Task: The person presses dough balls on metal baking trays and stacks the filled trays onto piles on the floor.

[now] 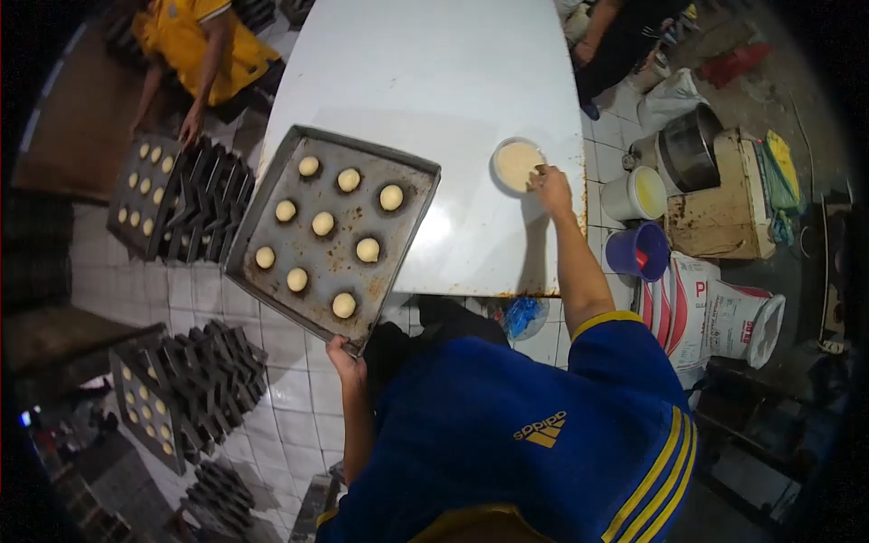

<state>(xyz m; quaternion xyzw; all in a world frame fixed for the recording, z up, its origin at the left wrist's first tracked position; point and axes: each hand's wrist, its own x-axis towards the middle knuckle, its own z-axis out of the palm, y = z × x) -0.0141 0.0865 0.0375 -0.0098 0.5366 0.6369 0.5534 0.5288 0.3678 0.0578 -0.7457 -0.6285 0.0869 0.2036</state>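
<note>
My left hand [348, 358] grips the near corner of a dark metal baking tray [317, 262], which is turned at an angle over the left edge of the white table. Several round, pale dough balls [323, 223] sit spaced apart on the tray. At the table's right side stands a round bowl [495, 170] of pale, fine grains or crumbs [518, 165]. My right hand [550, 190] reaches over the bowl's near right rim, its fingers drawn together at the contents. Whatever lies between those fingertips is too small to make out.
Stacked trays with dough balls [149, 185] stand on the left, near a person in yellow [204, 50]; another stack [204, 385] is on the tiled floor. Right of the table [407, 72] are a white bucket [625, 197], a purple bucket [625, 249], sacks [701, 317] and another person's arm [597, 32].
</note>
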